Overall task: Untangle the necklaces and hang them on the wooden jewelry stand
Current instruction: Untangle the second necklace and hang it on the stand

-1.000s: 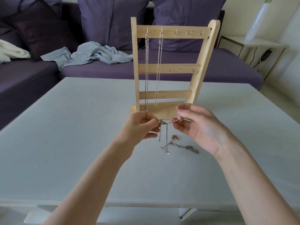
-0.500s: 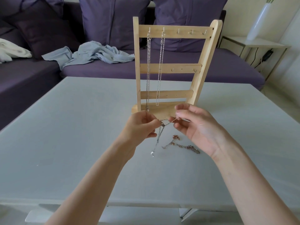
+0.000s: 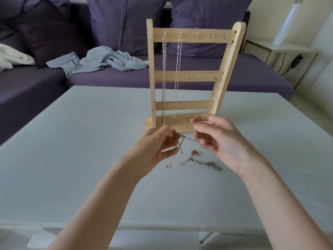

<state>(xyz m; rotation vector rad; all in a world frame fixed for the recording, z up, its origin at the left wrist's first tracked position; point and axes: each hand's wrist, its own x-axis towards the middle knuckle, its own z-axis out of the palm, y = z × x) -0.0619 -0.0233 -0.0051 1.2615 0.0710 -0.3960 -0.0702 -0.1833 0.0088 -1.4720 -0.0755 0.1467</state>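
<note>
The wooden jewelry stand (image 3: pixel 191 74) rises upright mid-table with two silver chains (image 3: pixel 170 78) hanging from its top-left hooks. Just in front of its base, my left hand (image 3: pixel 153 150) pinches a tangled knot of necklaces (image 3: pixel 177 136). A thin chain runs taut from the knot to my right hand (image 3: pixel 216 139), which pinches it between thumb and fingers. A silver pendant (image 3: pixel 168 166) dangles from the knot down to the table. A rose-gold chain (image 3: pixel 200 160) lies loose on the table beneath my hands.
The grey table (image 3: pixel 72 141) stretches wide on both sides of the stand. Behind it are a purple sofa (image 3: pixel 108 78) with a crumpled blue cloth (image 3: pixel 108 60), and a side table with a white vase (image 3: pixel 286 24) at the right.
My hands have drawn slightly apart, stretching the thin chain between them. The silver pendant has swung left and lower toward the table. The view has tilted slightly.
</note>
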